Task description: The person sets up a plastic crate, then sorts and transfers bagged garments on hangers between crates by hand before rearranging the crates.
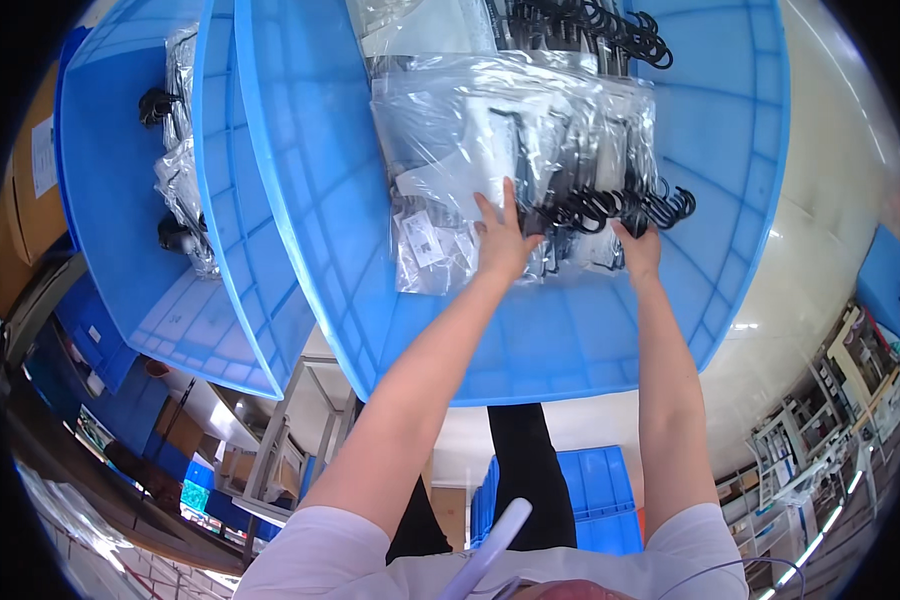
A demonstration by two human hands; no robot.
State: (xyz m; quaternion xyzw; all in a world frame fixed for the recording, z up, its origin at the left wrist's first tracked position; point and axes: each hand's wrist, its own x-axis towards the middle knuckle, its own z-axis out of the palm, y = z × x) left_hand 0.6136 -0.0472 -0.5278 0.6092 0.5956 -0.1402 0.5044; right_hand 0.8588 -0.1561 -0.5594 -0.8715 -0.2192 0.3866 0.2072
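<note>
Clear plastic bags (435,150) with white and dark contents lie in a large blue plastic bin (315,200). A row of curved black hooks (595,208) sticks out at the right of the nearer bags. My left hand (503,240) lies on the bags just left of these hooks, its fingers spread and holding nothing. At the right end of the row, my right hand (638,252) has its thumb and fingers around the black hooks; some of its fingertips are hidden behind them.
Farther back in the bin lie more bags with black hooks (640,38). A second blue bin (120,200) with bagged items stands to the left, beside a cardboard box (35,190). Below are a metal frame (315,385) and a blue crate (598,485). Racks (800,450) stand at the right.
</note>
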